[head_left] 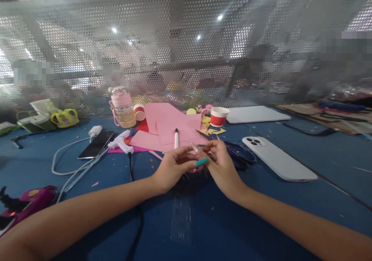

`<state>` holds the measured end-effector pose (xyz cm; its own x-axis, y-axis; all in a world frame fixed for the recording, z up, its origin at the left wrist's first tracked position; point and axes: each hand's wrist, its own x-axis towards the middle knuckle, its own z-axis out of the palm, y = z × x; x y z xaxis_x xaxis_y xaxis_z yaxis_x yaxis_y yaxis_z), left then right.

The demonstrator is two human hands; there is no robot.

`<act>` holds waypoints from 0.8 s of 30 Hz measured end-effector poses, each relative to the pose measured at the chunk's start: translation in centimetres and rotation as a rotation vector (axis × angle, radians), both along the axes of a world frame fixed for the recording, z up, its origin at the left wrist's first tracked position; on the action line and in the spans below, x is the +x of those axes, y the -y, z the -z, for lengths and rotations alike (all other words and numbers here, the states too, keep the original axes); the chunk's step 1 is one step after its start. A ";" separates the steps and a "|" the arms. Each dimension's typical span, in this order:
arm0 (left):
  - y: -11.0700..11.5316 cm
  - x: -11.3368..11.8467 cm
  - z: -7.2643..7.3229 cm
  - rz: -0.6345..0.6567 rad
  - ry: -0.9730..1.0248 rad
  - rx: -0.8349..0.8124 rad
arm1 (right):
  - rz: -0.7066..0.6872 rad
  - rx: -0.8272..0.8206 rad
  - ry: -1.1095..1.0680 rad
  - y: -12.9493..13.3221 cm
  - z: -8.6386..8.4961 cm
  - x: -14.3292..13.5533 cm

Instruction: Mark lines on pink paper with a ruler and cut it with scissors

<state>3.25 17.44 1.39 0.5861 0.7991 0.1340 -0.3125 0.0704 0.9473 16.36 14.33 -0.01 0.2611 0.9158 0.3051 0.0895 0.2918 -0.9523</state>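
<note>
My left hand (172, 167) and my right hand (223, 169) meet over the middle of the blue table, fingertips touching or nearly so. Long nails, one of them teal, show on the fingers. Both sets of fingers are curled in around a spot where a bit of pink shows below; what they pinch is too hidden to name. Just beyond them, a white marker with a black tip (176, 139) lies on pink paper sheets (171, 125). Dark-handled scissors (240, 152) lie close to my right hand. A clear ruler (181, 218) is flat on the table nearer me.
Left: a white glue gun (122, 141) with its cord, a black phone (97, 145), a charger (95, 131), a drink bottle (122, 107). Right: a white phone (279, 158), a paper cup (219, 117), a closed laptop-like slab (258, 114). A perforated metal screen (180, 52) stands behind.
</note>
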 end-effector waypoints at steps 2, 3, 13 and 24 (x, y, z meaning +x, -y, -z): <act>0.0 0.0 0.1 -0.015 0.012 -0.013 | -0.004 -0.019 0.000 0.0 0.2 0.0; 0.0 0.0 0.1 -0.022 0.019 -0.003 | -0.008 -0.027 0.000 0.0 0.3 -0.1; -0.1 -0.3 -0.4 -0.168 -0.011 0.065 | -0.151 0.038 0.104 0.3 -0.2 -0.1; -1.7 -0.3 -0.9 -0.323 0.119 -0.013 | -0.445 0.095 -0.006 1.1 -2.0 0.3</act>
